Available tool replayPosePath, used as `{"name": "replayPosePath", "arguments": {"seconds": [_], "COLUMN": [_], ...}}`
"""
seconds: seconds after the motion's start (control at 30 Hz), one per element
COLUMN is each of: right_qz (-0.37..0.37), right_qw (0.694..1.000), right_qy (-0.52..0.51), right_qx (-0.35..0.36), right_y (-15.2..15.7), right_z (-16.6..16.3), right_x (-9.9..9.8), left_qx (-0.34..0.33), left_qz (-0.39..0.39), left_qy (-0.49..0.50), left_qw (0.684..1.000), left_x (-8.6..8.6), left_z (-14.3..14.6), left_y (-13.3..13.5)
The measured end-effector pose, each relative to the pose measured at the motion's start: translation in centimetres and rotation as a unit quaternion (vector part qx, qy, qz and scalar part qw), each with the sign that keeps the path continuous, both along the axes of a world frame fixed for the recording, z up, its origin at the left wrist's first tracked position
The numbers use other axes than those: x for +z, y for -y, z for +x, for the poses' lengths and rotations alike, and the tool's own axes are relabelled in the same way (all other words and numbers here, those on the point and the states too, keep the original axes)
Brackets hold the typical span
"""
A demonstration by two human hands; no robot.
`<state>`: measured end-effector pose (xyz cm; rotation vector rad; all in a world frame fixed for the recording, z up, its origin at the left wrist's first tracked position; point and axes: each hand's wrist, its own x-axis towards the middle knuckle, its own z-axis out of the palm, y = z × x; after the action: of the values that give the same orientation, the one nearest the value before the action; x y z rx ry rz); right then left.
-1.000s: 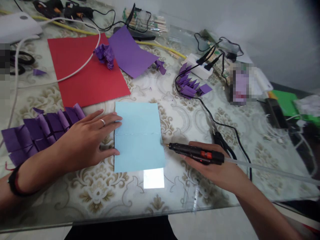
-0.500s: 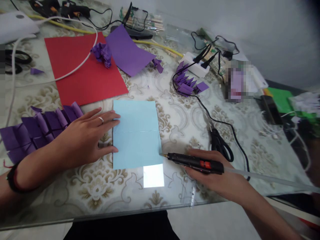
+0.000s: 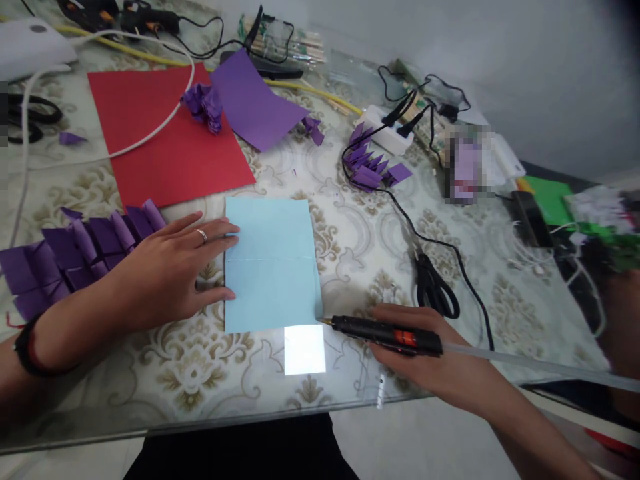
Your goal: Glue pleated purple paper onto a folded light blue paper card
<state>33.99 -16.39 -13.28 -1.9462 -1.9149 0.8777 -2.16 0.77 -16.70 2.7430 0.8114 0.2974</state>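
A light blue sheet of paper (image 3: 270,287) with a crease across its middle lies flat on the table. My left hand (image 3: 173,267), fingers spread, rests its fingertips on the sheet's left edge. In my right hand (image 3: 420,360) is a black glue gun (image 3: 385,335) with a long clear glue stick (image 3: 530,365) coming out of its back. The nozzle touches or nearly touches the sheet's lower right corner, where the edge lifts a little. Folded purple paper pieces (image 3: 95,243) lie beside and partly behind my left forearm.
Black-handled scissors (image 3: 436,287) lie right of the blue sheet, near a black cable (image 3: 440,243). Red paper (image 3: 170,147) and purple paper (image 3: 257,103) lie behind it. A white power strip (image 3: 387,130) stands at the back, with folded purple pieces (image 3: 367,167) before it.
The glue gun's nozzle has moved slightly down along the sheet's right edge to its lower corner. My left hand stays at the left edge. The view has shifted a little.
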Motion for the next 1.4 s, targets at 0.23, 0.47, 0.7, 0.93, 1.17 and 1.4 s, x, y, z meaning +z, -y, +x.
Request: {"name": "replayPosePath", "arguments": {"seconds": [0.23, 0.47, 0.7, 0.93, 1.17, 1.4], "right_qz": [-0.021, 0.016, 0.062, 0.049, 0.028, 0.03], "right_qw": [0.993, 0.99, 0.988, 0.992, 0.992, 0.993], "right_qy": [-0.071, -0.086, -0.079, -0.065, -0.066, -0.053], "right_qx": [0.093, 0.108, 0.114, 0.1, 0.102, 0.099], "right_y": [-2.7, -6.4, -9.8, -10.7, -11.0, -11.0], "right_z": [-2.5, -6.0, -9.1, -10.1, -10.6, -10.8], "right_x": [2.5, 2.1, 0.8, 0.2, 0.1, -0.4], "left_qx": [-0.011, -0.012, -0.011, -0.001, 0.004, 0.001], "left_qz": [0.017, 0.028, 0.025, 0.005, 0.007, 0.003], "left_qy": [-0.011, -0.029, -0.025, -0.007, -0.009, -0.011], "left_qw": [1.0, 0.999, 0.999, 1.0, 1.0, 1.0], "left_x": [0.0, 0.1, 0.0, 0.2, 0.0, 0.1], "left_z": [0.1, 0.2, 0.2, 0.5, 0.6, 0.5], "left_y": [0.0, 0.2, 0.4, 0.6, 0.6, 0.6]}}
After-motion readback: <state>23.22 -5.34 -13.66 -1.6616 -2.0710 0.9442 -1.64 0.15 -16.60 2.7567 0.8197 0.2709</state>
